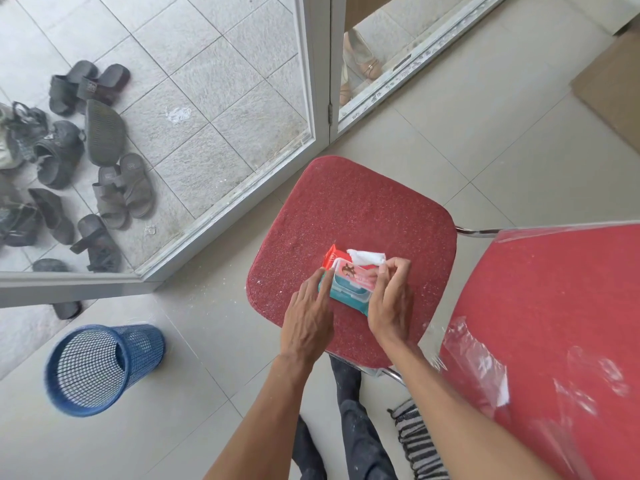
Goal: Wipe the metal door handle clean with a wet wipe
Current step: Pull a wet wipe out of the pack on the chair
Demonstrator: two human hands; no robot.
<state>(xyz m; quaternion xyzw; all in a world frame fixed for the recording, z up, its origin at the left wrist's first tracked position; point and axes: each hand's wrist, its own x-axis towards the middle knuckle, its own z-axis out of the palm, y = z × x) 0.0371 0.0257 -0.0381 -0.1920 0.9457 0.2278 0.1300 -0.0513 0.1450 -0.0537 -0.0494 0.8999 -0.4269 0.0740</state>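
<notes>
A red and teal pack of wet wipes (349, 282) lies on the seat of a red chair (360, 209). Its clear lid is flipped up and a white wet wipe (367, 257) sticks out of the top. My left hand (308, 317) presses flat on the pack's left side and holds it down. My right hand (391, 303) pinches the wipe's right end between thumb and fingers. The metal door handle is not in view.
A blue mesh waste basket (100, 368) lies tilted on the tiled floor at the left. A white-framed glass door (311, 64) stands behind the chair, with several sandals (104, 140) outside it. A second red chair (554, 323) in plastic wrap is at the right.
</notes>
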